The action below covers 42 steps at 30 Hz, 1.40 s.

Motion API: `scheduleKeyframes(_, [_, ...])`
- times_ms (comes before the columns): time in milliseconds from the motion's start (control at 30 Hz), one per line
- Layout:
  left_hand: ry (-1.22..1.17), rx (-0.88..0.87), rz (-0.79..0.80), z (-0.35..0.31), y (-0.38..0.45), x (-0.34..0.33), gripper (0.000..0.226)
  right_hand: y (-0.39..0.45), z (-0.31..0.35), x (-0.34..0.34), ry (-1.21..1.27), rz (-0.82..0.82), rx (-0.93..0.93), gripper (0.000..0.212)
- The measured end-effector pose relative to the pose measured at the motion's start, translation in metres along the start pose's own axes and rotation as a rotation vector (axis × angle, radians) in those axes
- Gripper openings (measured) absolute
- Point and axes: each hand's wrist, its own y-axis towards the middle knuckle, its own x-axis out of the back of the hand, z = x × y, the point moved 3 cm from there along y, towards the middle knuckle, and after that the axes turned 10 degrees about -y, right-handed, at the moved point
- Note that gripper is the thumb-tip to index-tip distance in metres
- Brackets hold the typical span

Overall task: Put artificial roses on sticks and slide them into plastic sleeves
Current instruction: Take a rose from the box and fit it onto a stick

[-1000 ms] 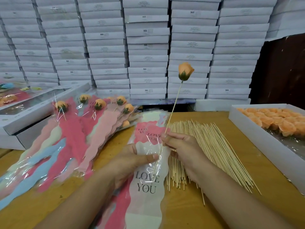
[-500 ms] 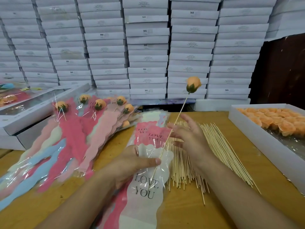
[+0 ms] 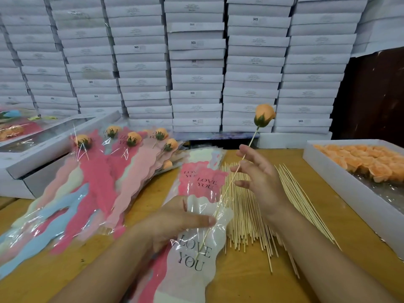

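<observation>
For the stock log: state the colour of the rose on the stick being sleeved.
Peach-orange petals with a dark green base, rose; head view.

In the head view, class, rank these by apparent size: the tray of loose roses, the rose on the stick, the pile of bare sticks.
1. Pile of bare sticks
2. Tray of loose roses, partly cut off, so unsure against the pile
3. Rose on the stick

head view – worn high, faces forward and down | close over wooden table (image 3: 284,281) | stacked boxes (image 3: 196,62) behind

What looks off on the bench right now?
A few bamboo sticks have strayed from the stick pile, lying at odd angles past its near end. The rose on its stick is only partway into the sleeve. Nothing looks damaged.
</observation>
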Motion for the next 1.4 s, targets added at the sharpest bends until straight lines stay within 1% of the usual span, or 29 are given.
scheduleKeyframes(67, [-0.031, 0.007, -0.054, 0.002, 0.002, 0.004, 0.042, -0.001, -0.001, -0.002, -0.013, 0.022, -0.019, 0.035])
scheduleKeyframes(100, [-0.07, 0.01, -0.072, 0.003, 0.003, 0.005, 0.048, -0.002, -0.002, -0.004, -0.027, 0.043, -0.026, 0.034])
scheduleKeyframes(200, [-0.174, -0.011, -0.055, 0.002, 0.001, 0.004, 0.037, -0.007, -0.004, -0.012, -0.075, 0.116, -0.027, 0.032])
scheduleKeyframes(367, [-0.22, -0.046, -0.097, -0.004, -0.002, 0.006, 0.052, -0.014, -0.009, -0.023, -0.136, 0.234, -0.033, 0.029])
scheduleKeyframes(400, [-0.222, -0.051, -0.104, -0.005, -0.001, 0.007, 0.05, -0.015, -0.01, -0.025, -0.144, 0.263, -0.032, 0.028])
scheduleKeyframes(467, [-0.22, -0.065, -0.1, -0.006, -0.001, 0.008, 0.039, -0.018, -0.011, -0.028, -0.16, 0.32, -0.025, 0.029])
scheduleKeyframes(500, [-0.218, -0.07, -0.099, -0.006, 0.0, 0.008, 0.037, -0.019, -0.012, -0.03, -0.167, 0.339, -0.02, 0.03])
scheduleKeyframes(533, [-0.215, -0.074, -0.1, -0.005, 0.0, 0.008, 0.04, -0.019, -0.013, -0.03, -0.172, 0.348, -0.015, 0.03])
scheduleKeyframes(600, [-0.214, -0.072, -0.106, -0.005, 0.0, 0.008, 0.05, -0.017, -0.013, -0.029, -0.18, 0.349, -0.002, 0.03])
scheduleKeyframes(667, [-0.2, -0.065, -0.092, -0.005, 0.0, 0.008, 0.052, -0.016, -0.013, -0.027, -0.168, 0.326, 0.014, 0.029])
scheduleKeyframes(767, [-0.156, -0.058, -0.098, -0.006, -0.002, 0.006, 0.07, -0.013, -0.011, -0.022, -0.133, 0.236, 0.005, 0.028])
scheduleKeyframes(833, [-0.158, -0.042, -0.091, -0.004, -0.002, 0.005, 0.077, -0.009, -0.009, -0.017, -0.092, 0.165, -0.022, 0.03])
scheduleKeyframes(900, [-0.143, -0.019, -0.058, -0.003, -0.002, 0.003, 0.071, -0.005, -0.006, -0.01, -0.043, 0.095, -0.059, 0.031])
scheduleKeyframes(967, [-0.142, -0.011, -0.02, -0.004, -0.002, 0.001, 0.055, -0.003, -0.006, -0.006, -0.013, 0.065, -0.087, 0.03])
scheduleKeyframes(1000, [-0.149, -0.009, -0.019, -0.004, -0.003, 0.001, 0.054, -0.003, -0.006, -0.006, -0.004, 0.06, -0.098, 0.028])
scheduleKeyframes(1067, [-0.156, -0.001, -0.043, -0.004, -0.004, 0.002, 0.067, -0.004, -0.007, -0.006, -0.006, 0.06, -0.104, 0.026])
scheduleKeyframes(1100, [-0.165, 0.002, -0.048, -0.003, -0.004, 0.003, 0.068, -0.004, -0.007, -0.006, -0.014, 0.065, -0.1, 0.026])
scheduleKeyframes(1167, [-0.202, -0.007, -0.058, -0.005, -0.005, 0.003, 0.047, -0.005, -0.007, -0.009, -0.018, 0.087, -0.092, 0.026])
scheduleKeyframes(1200, [-0.224, -0.002, -0.07, -0.006, -0.005, 0.004, 0.046, -0.006, -0.007, -0.01, -0.019, 0.107, -0.088, 0.026])
scheduleKeyframes(1267, [-0.259, 0.013, -0.074, -0.007, -0.005, 0.005, 0.065, -0.008, -0.008, -0.015, -0.039, 0.158, -0.083, 0.026])
scheduleKeyframes(1300, [-0.271, 0.009, -0.055, -0.009, -0.005, 0.005, 0.069, -0.01, -0.009, -0.018, -0.052, 0.182, -0.083, 0.027])
scheduleKeyframes(1400, [-0.282, 0.006, -0.023, -0.01, -0.004, 0.007, 0.057, -0.014, -0.01, -0.024, -0.063, 0.258, -0.077, 0.027])
